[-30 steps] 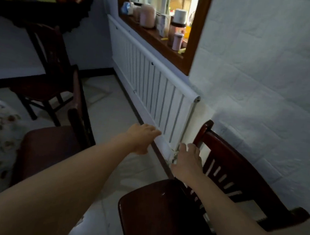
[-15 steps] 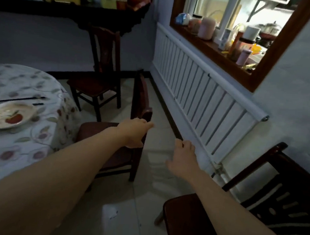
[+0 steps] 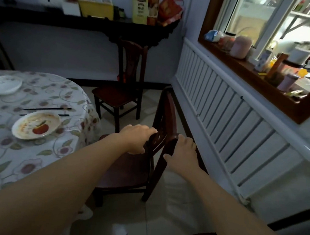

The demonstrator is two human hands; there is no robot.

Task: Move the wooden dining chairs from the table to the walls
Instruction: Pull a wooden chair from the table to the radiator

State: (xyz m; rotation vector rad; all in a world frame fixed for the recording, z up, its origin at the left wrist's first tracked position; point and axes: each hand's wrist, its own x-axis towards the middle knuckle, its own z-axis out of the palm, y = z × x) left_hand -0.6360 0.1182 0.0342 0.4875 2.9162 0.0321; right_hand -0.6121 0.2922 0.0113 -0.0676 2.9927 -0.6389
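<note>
Hands are on the top of a dark wooden chair [image 3: 160, 136]. The left hand [image 3: 137, 141] sits on the near end of the chair back, and its fingers [image 3: 149, 130] curl over the top rail and hold it. The right hand [image 3: 182, 152] is on the other side of the same rail, with its fingers [image 3: 185, 141] bent down on the wood and its thumb on the near side. Both hands are closed on the chair.

Under the fingers, the chair seat points toward the round surface [image 3: 38, 146] with the flower cloth. A dirty plate [image 3: 36, 125] and chopsticks [image 3: 46, 110] lie on that cloth, off to the left of the left fingers. Just past the right fingers is the white radiator [image 3: 232, 126] on the wall. Beyond the fingers, another chair [image 3: 123, 89] stands by the far wall.

The step looks like getting a good hold. Next, the chair needs a lift or a pull away from the surface, then a turn so its back goes to the wall.
</note>
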